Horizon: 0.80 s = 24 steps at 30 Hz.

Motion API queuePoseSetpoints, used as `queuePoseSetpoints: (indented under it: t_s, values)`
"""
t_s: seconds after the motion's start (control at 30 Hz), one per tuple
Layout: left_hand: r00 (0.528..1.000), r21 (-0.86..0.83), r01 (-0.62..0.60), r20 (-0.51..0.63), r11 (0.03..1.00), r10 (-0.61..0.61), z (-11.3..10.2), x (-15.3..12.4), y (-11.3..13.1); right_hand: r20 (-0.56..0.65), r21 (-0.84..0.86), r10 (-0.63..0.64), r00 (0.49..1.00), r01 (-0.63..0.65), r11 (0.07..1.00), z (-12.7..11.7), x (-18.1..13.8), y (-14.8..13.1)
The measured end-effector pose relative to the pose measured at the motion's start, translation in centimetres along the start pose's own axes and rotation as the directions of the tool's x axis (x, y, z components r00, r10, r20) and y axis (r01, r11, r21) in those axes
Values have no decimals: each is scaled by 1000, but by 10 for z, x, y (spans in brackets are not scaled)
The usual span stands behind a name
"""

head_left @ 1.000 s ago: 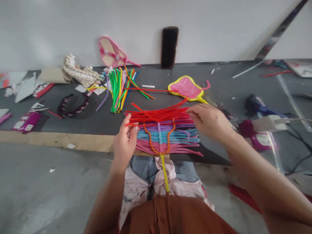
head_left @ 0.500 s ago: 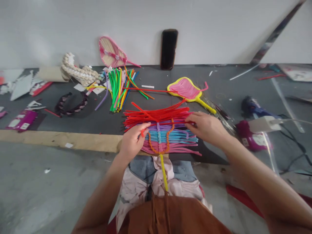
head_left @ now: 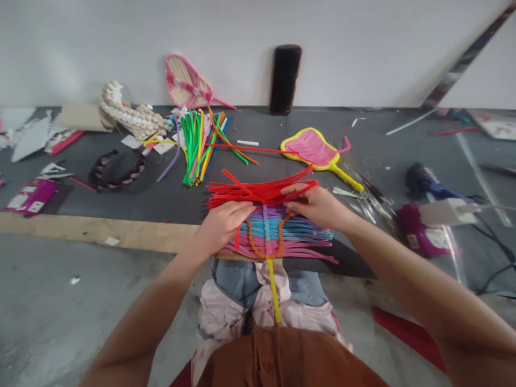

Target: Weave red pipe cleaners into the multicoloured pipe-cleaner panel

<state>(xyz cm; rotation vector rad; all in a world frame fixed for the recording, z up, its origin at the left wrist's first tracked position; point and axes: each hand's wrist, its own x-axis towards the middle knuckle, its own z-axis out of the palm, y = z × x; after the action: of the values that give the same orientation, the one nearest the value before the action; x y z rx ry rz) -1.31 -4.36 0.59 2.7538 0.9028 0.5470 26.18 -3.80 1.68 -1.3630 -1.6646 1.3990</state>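
Observation:
Rows of red pipe cleaners, purple, blue and pink ones lie across the table edge before me, joined by a twisted centre spine. An orange pipe cleaner curves in a U around the spine, and a yellow stem runs down toward my lap. My left hand is closed on a red pipe cleaner beside the spine's top; its end hangs below the fingers. My right hand pinches red pipe cleaner at the other side, its fingertips partly hidden among the red strands.
Behind lie a bundle of coloured pipe cleaners, a pink-and-yellow fan and a braided headband. A phone and a pink fan lean against the wall. Right are thin wires and a white plug adapter.
My right hand has moved left toward the spine, and my left hand has shifted slightly right. The red pipe cleaner stretched between them earlier is now mostly hidden at the fingers.

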Motion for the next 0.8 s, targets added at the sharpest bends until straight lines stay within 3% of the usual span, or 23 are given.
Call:
queuePoseSetpoints:
  t_s: [0.17, 0.3, 0.4, 0.53, 0.67, 0.8]
  values:
    - [991, 11, 60, -121, 998, -59, 10, 3, 0, -2, -227, -201, 980, 195, 954, 3, 3, -9]
    - [982, 11, 141, -126, 990, -139, 14, 8, -1, 20, -350, -224, 974, 217, 911, 9, 11, -6]
    - [995, 24, 83, -57, 996, -82, 11, 11, -2, 37, -505, -305, 952, 281, 816, 12, 16, 1]
    - [1000, 51, -14, 0, 999, 14, 6, 13, -1, 77, -562, -376, 923, 351, 748, 15, 19, 8]
    - [990, 197, -20, -131, 980, 46, 8, 19, 8, 68, -581, -372, 926, 340, 739, 18, 20, 12]
    - [960, 390, 72, -277, 918, 42, 9, 30, 18, 40, -609, -376, 926, 321, 725, 22, 21, 16]
